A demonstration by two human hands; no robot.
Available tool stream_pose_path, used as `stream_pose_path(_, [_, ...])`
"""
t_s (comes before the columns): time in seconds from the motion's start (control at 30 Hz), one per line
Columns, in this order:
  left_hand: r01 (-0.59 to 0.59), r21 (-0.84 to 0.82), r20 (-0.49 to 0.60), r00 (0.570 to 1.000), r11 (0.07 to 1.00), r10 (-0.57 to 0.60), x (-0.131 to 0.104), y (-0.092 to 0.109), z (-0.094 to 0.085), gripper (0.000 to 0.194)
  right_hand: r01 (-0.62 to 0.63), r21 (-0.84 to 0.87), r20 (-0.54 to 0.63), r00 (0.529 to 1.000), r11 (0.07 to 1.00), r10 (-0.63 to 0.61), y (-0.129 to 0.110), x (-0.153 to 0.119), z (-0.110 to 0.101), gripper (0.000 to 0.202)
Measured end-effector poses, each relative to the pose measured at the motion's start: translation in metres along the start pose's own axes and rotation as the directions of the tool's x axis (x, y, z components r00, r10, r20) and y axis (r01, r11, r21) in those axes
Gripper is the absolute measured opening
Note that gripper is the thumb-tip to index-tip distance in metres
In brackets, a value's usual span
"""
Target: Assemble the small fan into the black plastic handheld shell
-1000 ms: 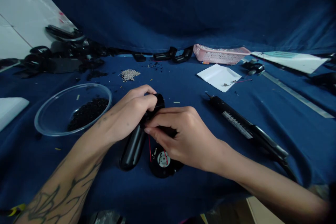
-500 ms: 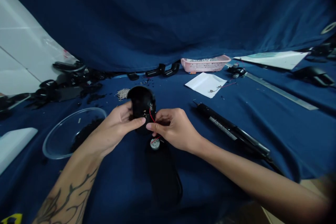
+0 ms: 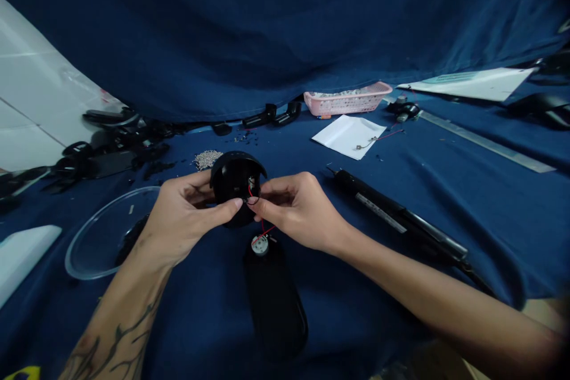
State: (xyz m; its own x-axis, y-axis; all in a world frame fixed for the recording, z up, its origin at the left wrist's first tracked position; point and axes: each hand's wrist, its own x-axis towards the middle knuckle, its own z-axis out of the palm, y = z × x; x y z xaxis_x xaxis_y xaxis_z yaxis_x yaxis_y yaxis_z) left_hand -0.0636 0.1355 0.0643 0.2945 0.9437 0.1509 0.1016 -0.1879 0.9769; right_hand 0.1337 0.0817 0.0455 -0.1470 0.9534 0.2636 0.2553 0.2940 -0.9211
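A round, hollow black plastic housing (image 3: 234, 175) is held up between both hands, its open side facing me. My left hand (image 3: 189, 214) grips its left side, thumb at the lower rim. My right hand (image 3: 291, 205) is closed at its right edge, thumb and fingers by a thin red wire (image 3: 250, 191) that comes out of the housing; whether they pinch the wire or the rim is hard to see. Below, a small round silver motor (image 3: 260, 244) with red wires rests at the top end of a long black casing (image 3: 276, 303) on the blue cloth.
On the right lie a black electric screwdriver (image 3: 378, 199) and a metal ruler (image 3: 485, 139). A white paper (image 3: 347, 136) and pink basket (image 3: 350, 102) are farther back. At left are a clear round lid (image 3: 73, 255), a heap of screws (image 3: 207, 159) and several black parts (image 3: 111, 157).
The black housing has been tilted so its hollow inside shows more. Both hands have shifted slightly with it, and the view has moved a little.
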Motion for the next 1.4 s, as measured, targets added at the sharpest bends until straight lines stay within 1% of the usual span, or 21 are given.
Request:
stream_pose_path(0.17, [0.0,0.01,0.024,1.0,1.0,0.0,-0.001,0.003,0.0,0.032,0.012,0.017,0.032,0.999,1.0,-0.013,-0.001,0.0,-0.002,0.027])
stream_pose_path(0.3, [0.005,0.033,-0.01,1.0,0.999,-0.005,-0.003,0.005,0.002,0.033,0.02,0.021,0.036,0.999,1.0,-0.02,0.001,0.001,-0.004,0.029])
stream_pose_path(0.4, [0.02,0.032,-0.017,1.0,0.999,-0.019,-0.003,0.005,0.004,0.031,0.023,0.011,0.03,0.999,1.0,-0.023,0.002,0.001,-0.005,0.029])
stream_pose_path(0.53, [-0.001,0.009,-0.023,1.0,1.0,0.001,-0.003,0.005,0.009,0.025,0.019,-0.012,0.005,1.0,1.0,-0.019,0.001,0.0,-0.004,0.028])
stream_pose_path(0.6, [-0.013,0.025,-0.048,0.999,1.0,0.014,-0.003,0.005,0.011,0.019,0.005,-0.022,-0.009,1.0,1.0,-0.005,0.0,0.001,-0.003,0.027])
stream_pose_path(0.67, [-0.02,0.047,-0.056,0.998,0.999,0.023,-0.003,0.005,0.01,0.018,-0.002,-0.014,-0.016,1.0,1.0,0.002,0.0,0.001,-0.003,0.027])
stream_pose_path(0.73, [-0.025,0.045,-0.028,0.999,0.999,0.027,-0.003,0.003,0.009,0.019,0.003,0.01,-0.007,1.0,1.0,-0.003,0.001,0.001,-0.003,0.028])
stream_pose_path(0.83, [-0.033,0.023,0.013,0.999,0.999,0.033,-0.003,0.0,0.004,0.014,0.012,0.032,0.018,1.0,0.999,-0.013,0.002,0.001,-0.006,0.028])
stream_pose_path(1.0, [-0.053,0.078,0.063,0.997,0.996,0.048,-0.003,-0.003,0.0,0.006,0.006,0.038,0.035,0.999,0.999,-0.007,0.001,0.002,-0.009,0.028])
stream_pose_path(1.07, [-0.054,0.057,0.068,0.996,0.997,0.05,-0.004,-0.002,0.001,0.011,0.002,0.029,0.017,1.0,1.0,-0.002,0.0,0.002,-0.011,0.027])
stream_pose_path(1.2, [-0.012,-0.034,0.114,0.993,0.999,0.015,-0.006,0.004,0.005,0.032,-0.011,0.013,-0.006,1.0,1.0,0.011,0.0,0.003,-0.013,0.032])
stream_pose_path(1.3, [-0.016,-0.035,0.081,0.997,0.999,0.019,-0.007,0.006,0.005,0.031,-0.014,0.023,0.008,1.0,1.0,0.014,-0.001,0.004,-0.013,0.034])
stream_pose_path(1.4, [-0.028,-0.017,0.037,0.999,0.999,0.029,-0.007,0.007,0.005,0.028,-0.003,0.018,0.015,1.0,1.0,0.002,-0.001,0.004,-0.013,0.031])
